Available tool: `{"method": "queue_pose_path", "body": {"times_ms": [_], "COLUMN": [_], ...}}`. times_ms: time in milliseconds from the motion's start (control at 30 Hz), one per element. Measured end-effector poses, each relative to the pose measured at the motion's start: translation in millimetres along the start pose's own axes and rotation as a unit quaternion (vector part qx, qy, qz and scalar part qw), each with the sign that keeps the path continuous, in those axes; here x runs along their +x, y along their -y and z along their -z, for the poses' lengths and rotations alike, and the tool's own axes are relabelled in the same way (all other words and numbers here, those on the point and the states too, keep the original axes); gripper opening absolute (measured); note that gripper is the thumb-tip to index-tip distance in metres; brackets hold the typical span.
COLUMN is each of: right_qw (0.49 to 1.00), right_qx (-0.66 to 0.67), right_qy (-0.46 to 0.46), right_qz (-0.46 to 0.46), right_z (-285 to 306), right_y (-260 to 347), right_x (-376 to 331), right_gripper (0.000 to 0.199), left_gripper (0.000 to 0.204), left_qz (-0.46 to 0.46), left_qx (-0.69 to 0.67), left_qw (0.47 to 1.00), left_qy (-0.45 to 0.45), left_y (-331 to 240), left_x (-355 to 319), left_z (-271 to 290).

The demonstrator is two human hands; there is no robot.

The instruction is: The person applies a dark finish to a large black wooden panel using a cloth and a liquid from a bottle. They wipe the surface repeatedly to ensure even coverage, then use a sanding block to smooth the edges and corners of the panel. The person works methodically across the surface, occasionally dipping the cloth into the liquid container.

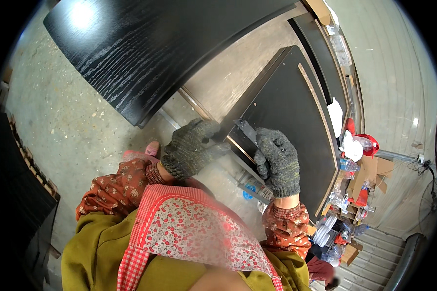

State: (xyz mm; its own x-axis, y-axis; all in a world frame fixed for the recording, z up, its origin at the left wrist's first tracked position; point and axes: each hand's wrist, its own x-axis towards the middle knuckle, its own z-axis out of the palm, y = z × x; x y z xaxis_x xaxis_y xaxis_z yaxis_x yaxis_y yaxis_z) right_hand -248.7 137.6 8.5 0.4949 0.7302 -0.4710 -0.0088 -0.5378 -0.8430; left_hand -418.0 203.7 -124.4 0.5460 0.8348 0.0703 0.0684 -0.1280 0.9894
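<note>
My right hand (279, 162), in a grey knit glove, is closed around a small dark flat piece (246, 130), perhaps a blade or block; its exact kind I cannot make out. The piece lies over the near corner of a black board (286, 111) with a light bare edge. Left of it, my left hand (192, 148), gloved the same way, has its thumb and fingers apart and holds nothing. Its fingertips come close to the board's near end; whether they touch I cannot tell.
A large black wood-grain panel (145, 43) spans the upper left. Plastic bottles (348, 166), an opened cardboard box (371, 169) and a red basin (371, 144) crowd the right side. Dark stacked boards (22, 169) stand at far left. Another person (323, 271) is at lower right.
</note>
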Motion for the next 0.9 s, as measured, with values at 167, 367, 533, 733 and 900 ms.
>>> {"method": "queue_pose_path", "body": {"times_ms": [167, 367, 533, 733, 900], "right_qw": [0.996, 0.993, 0.956, 0.985, 0.972], "right_qx": [-0.083, -0.118, -0.250, -0.154, -0.185], "right_qy": [-0.021, -0.028, 0.021, -0.008, -0.009], "right_qz": [-0.035, 0.004, 0.148, 0.079, 0.147], "right_z": [-7.2, -9.3, -2.5, -21.0, -0.5], "right_y": [8.1, -1.4, -5.6, 22.6, 12.1], "right_x": [-0.2, 8.1, 13.9, 12.6, 4.8], "right_gripper": [0.020, 0.017, 0.018, 0.017, 0.018], "left_gripper": [0.052, 0.042, 0.038, 0.037, 0.041], "left_qz": [-0.064, -0.131, -0.121, -0.108, -0.100], "left_qx": [-0.018, -0.077, -0.107, -0.118, -0.067], "left_qw": [0.998, 0.987, 0.986, 0.985, 0.991], "left_qy": [-0.016, -0.054, -0.046, -0.069, -0.053], "left_y": [10.2, 6.5, 1.8, 1.8, 7.5], "left_x": [-0.7, 0.6, 0.5, 0.4, -2.2], "left_z": [-2.6, -5.4, -5.3, -7.8, -5.6]}}
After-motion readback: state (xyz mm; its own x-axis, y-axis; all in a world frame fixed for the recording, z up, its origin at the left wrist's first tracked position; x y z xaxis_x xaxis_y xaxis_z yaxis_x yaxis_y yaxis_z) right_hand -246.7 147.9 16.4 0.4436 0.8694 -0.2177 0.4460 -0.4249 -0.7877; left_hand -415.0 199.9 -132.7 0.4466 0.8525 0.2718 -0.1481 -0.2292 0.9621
